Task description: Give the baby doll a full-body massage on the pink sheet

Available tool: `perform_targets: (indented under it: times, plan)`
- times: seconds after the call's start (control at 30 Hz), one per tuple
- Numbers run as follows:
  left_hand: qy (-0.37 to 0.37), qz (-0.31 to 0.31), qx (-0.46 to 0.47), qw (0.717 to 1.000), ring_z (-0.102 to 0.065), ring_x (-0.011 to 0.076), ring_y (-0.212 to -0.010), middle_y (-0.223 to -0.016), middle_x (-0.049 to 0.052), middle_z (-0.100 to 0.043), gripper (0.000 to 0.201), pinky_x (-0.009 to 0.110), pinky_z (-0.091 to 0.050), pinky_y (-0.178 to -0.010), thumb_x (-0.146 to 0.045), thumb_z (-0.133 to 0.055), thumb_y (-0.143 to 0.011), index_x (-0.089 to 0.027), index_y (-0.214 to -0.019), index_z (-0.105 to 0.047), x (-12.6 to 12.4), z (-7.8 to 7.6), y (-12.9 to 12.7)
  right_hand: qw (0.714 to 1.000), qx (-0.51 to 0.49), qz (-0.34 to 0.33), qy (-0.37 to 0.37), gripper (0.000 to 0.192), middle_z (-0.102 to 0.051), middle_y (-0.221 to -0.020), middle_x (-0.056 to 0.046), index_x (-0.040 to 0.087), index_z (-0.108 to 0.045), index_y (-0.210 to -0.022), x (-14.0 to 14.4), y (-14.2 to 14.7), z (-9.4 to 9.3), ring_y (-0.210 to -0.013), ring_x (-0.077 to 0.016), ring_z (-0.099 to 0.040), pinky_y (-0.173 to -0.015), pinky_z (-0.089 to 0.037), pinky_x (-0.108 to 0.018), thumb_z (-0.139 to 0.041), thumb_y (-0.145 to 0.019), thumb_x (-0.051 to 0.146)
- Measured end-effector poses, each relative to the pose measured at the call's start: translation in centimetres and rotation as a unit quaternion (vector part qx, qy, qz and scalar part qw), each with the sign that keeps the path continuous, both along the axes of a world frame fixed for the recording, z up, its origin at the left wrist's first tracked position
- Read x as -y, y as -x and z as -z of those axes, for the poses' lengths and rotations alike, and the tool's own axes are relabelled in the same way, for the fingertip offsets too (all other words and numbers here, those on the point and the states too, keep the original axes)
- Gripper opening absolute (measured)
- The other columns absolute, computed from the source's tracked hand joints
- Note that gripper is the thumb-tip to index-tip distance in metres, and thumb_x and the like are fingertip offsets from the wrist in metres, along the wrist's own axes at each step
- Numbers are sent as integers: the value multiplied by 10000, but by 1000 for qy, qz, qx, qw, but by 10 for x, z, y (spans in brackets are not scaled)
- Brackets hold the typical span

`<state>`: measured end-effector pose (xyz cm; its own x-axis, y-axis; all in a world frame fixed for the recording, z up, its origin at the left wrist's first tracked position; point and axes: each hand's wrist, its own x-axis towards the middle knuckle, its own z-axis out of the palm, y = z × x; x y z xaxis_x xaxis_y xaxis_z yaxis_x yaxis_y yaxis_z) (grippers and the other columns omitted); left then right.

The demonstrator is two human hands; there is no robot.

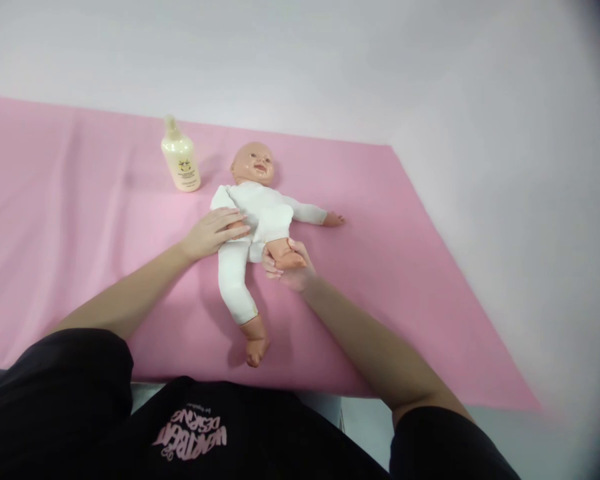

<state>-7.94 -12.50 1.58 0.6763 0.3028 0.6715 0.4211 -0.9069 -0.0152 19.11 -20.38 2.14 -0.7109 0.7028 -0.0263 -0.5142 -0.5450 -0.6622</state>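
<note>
A baby doll (260, 200) in a white cloth body lies on its back on the pink cloth, head away from me. My left hand (211, 233) lies across the doll's belly, its fingers closed over the doll's hand (237, 229), which shows between them. Gripped from below at the ankle, the doll's bent leg is raised by my right hand (300, 270); its foot (286, 255) points towards the right. The other leg (236, 283) stretches straight towards me, and the doll's free arm (307, 212) reaches out to the right.
A cream pump bottle (181, 157) with a printed label stands left of the doll's head. Pink cloth (390, 287) covers the table, with folds at the left. Behind it is a pale wall (290, 60). The table's front edge runs close to my black shirt.
</note>
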Motion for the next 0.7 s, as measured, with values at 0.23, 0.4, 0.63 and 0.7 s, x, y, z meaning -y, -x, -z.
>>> perform_targets:
  times: [0.23, 0.4, 0.63, 0.7]
  plan:
    - [19, -2, 8, 1000, -640, 233, -1302, -1323, 85, -726, 269, 491, -527, -1108, -316, -580, -1026, -311, -1262, -708, 3, -4, -2, 999, 17, 1, -27, 438, -515, -670, 27, 154, -610, -858, 0, 0, -3, -495, -81, -339, -488, -323, -221, -502, -910, 575]
    - [118, -39, 122, 985, -611, 264, -1331, -1361, 135, -679, 381, 522, -487, -1148, -431, -505, -1045, -254, -1360, -623, 3, -3, 0, 997, 6, -9, -78, 462, -570, -723, 0, 153, -640, -931, 6, -1, -3, -560, -104, -416, -514, -354, -239, -588, -856, 606]
    - [228, -97, 459, 853, -390, 258, -1532, -1612, 99, -411, 675, 481, -339, -1279, -548, -645, -965, -300, -1515, -343, -33, 11, 28, 949, -16, -263, -170, 604, -711, -886, -105, 81, -635, -1070, 10, -5, 9, -754, -190, -663, -675, -525, -299, -741, -758, 586]
    - [264, -122, 515, 806, -387, 213, -1528, -1628, 93, -382, 577, 451, -361, -1271, -420, -628, -1010, -275, -1487, -339, -43, 14, 37, 915, 17, -356, -191, 624, -735, -923, -133, 77, -617, -1103, 10, -6, 8, -811, -223, -706, -741, -558, -325, -792, -737, 551]
